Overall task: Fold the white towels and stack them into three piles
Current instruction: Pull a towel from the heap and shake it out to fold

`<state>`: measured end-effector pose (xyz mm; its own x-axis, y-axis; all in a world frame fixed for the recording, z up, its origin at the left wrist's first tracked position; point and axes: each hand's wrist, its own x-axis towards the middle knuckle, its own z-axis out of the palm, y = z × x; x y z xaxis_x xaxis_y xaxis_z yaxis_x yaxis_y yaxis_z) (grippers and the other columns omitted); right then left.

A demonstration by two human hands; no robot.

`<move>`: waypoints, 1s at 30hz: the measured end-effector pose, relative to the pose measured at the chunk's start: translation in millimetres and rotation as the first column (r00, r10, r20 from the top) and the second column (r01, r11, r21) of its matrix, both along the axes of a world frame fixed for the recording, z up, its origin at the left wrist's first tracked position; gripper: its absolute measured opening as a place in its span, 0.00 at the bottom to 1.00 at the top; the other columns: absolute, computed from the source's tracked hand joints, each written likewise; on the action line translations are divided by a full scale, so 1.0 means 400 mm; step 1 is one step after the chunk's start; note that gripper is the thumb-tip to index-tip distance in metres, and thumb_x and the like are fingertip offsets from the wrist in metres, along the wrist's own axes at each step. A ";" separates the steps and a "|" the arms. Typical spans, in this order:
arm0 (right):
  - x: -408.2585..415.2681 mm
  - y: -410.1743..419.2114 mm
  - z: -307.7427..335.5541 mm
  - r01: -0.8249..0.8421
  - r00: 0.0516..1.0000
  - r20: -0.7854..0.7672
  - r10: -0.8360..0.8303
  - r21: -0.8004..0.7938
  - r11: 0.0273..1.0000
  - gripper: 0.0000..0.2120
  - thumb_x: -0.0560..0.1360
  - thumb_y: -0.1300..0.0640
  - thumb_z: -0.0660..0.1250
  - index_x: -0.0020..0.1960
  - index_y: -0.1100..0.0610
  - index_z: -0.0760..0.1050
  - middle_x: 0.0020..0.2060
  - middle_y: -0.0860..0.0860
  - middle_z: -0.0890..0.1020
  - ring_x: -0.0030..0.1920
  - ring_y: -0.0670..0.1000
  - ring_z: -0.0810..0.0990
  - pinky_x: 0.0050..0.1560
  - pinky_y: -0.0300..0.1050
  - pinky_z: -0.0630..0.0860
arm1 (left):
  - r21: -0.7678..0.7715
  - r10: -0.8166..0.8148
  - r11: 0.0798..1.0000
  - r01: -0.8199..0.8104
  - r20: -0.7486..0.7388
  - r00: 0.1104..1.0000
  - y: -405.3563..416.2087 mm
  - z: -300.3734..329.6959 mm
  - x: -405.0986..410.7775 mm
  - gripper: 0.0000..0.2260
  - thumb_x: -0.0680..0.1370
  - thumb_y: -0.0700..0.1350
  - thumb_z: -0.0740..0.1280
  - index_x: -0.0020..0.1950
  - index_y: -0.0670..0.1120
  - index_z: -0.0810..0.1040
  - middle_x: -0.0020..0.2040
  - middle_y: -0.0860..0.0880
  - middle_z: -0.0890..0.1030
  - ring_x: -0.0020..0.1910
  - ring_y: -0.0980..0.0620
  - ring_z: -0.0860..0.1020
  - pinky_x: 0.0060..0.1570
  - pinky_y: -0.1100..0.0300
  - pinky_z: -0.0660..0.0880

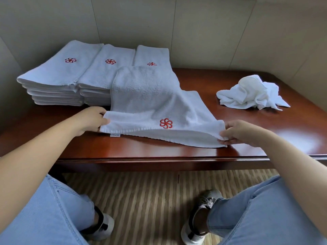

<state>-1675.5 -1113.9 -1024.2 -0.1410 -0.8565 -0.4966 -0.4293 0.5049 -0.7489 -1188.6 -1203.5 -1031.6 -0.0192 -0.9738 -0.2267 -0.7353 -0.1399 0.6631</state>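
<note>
Towel (152, 103) mid-frame on bench (177, 151), near edge lifted: my left hand (92, 121) and right hand (242, 131) each pinch a corner, keeping the hem taut for folding. Three piles (60, 82) upper left; the third seems lowest. Crumpled towel (249, 92) waits right.

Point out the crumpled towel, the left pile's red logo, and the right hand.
crumpled towel (249, 93): head view, middle of the bunched cloth.
left pile's red logo (70, 60): head view, centre of the flower.
right hand (238, 132): head view, back of the hand.

Glossy red-brown table (177, 152) before panelled wall (212, 32).
</note>
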 end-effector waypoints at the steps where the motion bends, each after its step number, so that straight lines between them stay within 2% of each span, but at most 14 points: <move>1: -0.003 0.000 0.003 -0.028 1.000 -0.010 0.028 0.010 1.000 0.09 0.78 0.65 0.71 0.59 0.64 0.79 0.48 0.59 0.87 0.48 0.55 0.88 0.44 0.42 0.84 | -0.016 -0.017 1.000 0.018 0.043 0.999 -0.003 -0.002 0.002 0.06 0.80 0.39 0.68 0.55 0.38 0.78 0.48 0.38 0.78 0.44 0.45 0.76 0.44 0.54 0.76; 3: -0.006 -0.001 0.008 -0.082 0.995 -0.059 0.084 0.028 0.996 0.09 0.77 0.64 0.73 0.57 0.61 0.82 0.50 0.55 0.88 0.51 0.53 0.87 0.51 0.44 0.83 | -0.055 -0.010 0.998 0.011 0.014 1.000 -0.011 0.003 0.005 0.07 0.80 0.38 0.67 0.54 0.34 0.77 0.46 0.40 0.76 0.44 0.46 0.75 0.44 0.53 0.75; 5: -0.004 0.003 0.008 -0.105 0.991 -0.081 0.107 0.029 0.994 0.09 0.77 0.64 0.72 0.57 0.60 0.83 0.49 0.54 0.88 0.51 0.53 0.87 0.52 0.44 0.83 | -0.065 0.045 0.996 -0.057 -0.175 0.983 -0.014 0.014 0.003 0.06 0.82 0.37 0.66 0.57 0.37 0.78 0.49 0.43 0.77 0.45 0.50 0.78 0.40 0.60 0.81; 7: 0.005 0.005 0.005 -0.118 0.988 -0.098 0.117 -0.002 0.993 0.09 0.77 0.66 0.70 0.58 0.63 0.81 0.46 0.56 0.87 0.46 0.55 0.87 0.51 0.44 0.84 | -0.070 0.093 0.990 -0.121 -0.307 0.947 -0.016 0.015 -0.004 0.06 0.83 0.37 0.64 0.59 0.40 0.78 0.53 0.44 0.78 0.48 0.51 0.79 0.33 0.64 0.81; 9: 0.019 0.005 0.002 -0.118 0.982 -0.154 0.109 -0.050 0.992 0.10 0.77 0.67 0.68 0.58 0.65 0.79 0.43 0.58 0.86 0.39 0.53 0.85 0.47 0.44 0.84 | -0.073 0.097 0.990 -0.119 -0.251 0.963 -0.016 -0.004 -0.009 0.06 0.83 0.35 0.65 0.59 0.39 0.77 0.52 0.43 0.77 0.47 0.49 0.79 0.32 0.63 0.81; 11: 0.030 0.004 0.002 -0.089 0.977 -0.198 0.075 -0.065 0.994 0.09 0.77 0.66 0.69 0.57 0.63 0.79 0.44 0.59 0.85 0.36 0.51 0.85 0.44 0.43 0.84 | -0.078 0.088 0.992 -0.102 -0.163 0.983 -0.016 -0.026 -0.009 0.05 0.82 0.35 0.65 0.57 0.37 0.77 0.50 0.42 0.75 0.44 0.49 0.77 0.33 0.63 0.81; 14: 0.034 0.004 0.007 -0.131 0.959 -0.258 0.118 -0.034 0.991 0.10 0.75 0.67 0.72 0.56 0.61 0.80 0.48 0.60 0.86 0.41 0.53 0.86 0.52 0.47 0.84 | -0.102 0.046 0.993 -0.059 -0.125 0.991 -0.021 -0.034 0.001 0.05 0.81 0.35 0.65 0.56 0.37 0.78 0.47 0.41 0.74 0.42 0.49 0.76 0.33 0.64 0.81; 17: 0.027 0.006 0.011 -0.150 0.935 -0.324 0.146 0.012 0.989 0.09 0.74 0.67 0.72 0.55 0.65 0.81 0.48 0.61 0.86 0.45 0.55 0.87 0.57 0.50 0.83 | -0.093 -0.012 0.996 0.005 -0.075 0.997 -0.022 -0.029 0.012 0.03 0.79 0.33 0.66 0.50 0.38 0.80 0.43 0.41 0.77 0.42 0.48 0.78 0.39 0.57 0.82; 19: 0.022 0.004 0.012 -0.129 0.927 -0.350 0.131 0.031 0.991 0.09 0.74 0.66 0.71 0.54 0.67 0.80 0.48 0.62 0.86 0.45 0.54 0.87 0.57 0.49 0.83 | -0.086 -0.038 0.996 0.036 -0.024 0.999 -0.017 -0.026 0.013 0.04 0.78 0.33 0.68 0.46 0.41 0.80 0.40 0.43 0.79 0.40 0.48 0.78 0.46 0.51 0.81; 23: 0.028 0.003 0.015 -0.156 0.882 -0.431 0.192 0.117 0.981 0.04 0.72 0.62 0.73 0.43 0.63 0.80 0.37 0.57 0.85 0.40 0.53 0.81 0.55 0.49 0.81 | -0.109 -0.069 0.991 0.073 0.042 0.997 -0.013 -0.024 0.012 0.13 0.76 0.35 0.71 0.35 0.44 0.72 0.33 0.49 0.70 0.35 0.48 0.69 0.42 0.55 0.67; 26: 0.029 0.003 0.016 -0.134 0.883 -0.432 0.185 0.147 0.980 0.07 0.72 0.62 0.75 0.48 0.66 0.83 0.37 0.55 0.82 0.40 0.52 0.79 0.49 0.44 0.79 | -0.119 -0.064 0.990 0.070 0.049 0.997 -0.019 -0.029 0.015 0.11 0.76 0.35 0.72 0.36 0.45 0.74 0.31 0.52 0.71 0.34 0.49 0.70 0.40 0.58 0.67; 28: 0.025 0.001 0.015 -0.118 0.890 -0.423 0.170 0.147 0.982 0.11 0.72 0.62 0.76 0.51 0.67 0.83 0.40 0.56 0.82 0.42 0.52 0.80 0.51 0.44 0.81 | -0.108 -0.070 0.991 0.076 0.062 0.996 -0.023 -0.031 0.017 0.10 0.76 0.36 0.72 0.37 0.43 0.74 0.33 0.49 0.71 0.35 0.48 0.70 0.42 0.54 0.67; 30: 0.023 0.002 0.013 -0.104 0.883 -0.442 0.159 0.148 0.984 0.10 0.71 0.61 0.78 0.48 0.66 0.82 0.40 0.56 0.82 0.42 0.53 0.81 0.50 0.43 0.83 | -0.096 -0.076 0.992 0.084 0.087 0.993 -0.026 -0.032 0.019 0.10 0.75 0.37 0.72 0.38 0.40 0.72 0.35 0.44 0.70 0.36 0.47 0.69 0.42 0.52 0.65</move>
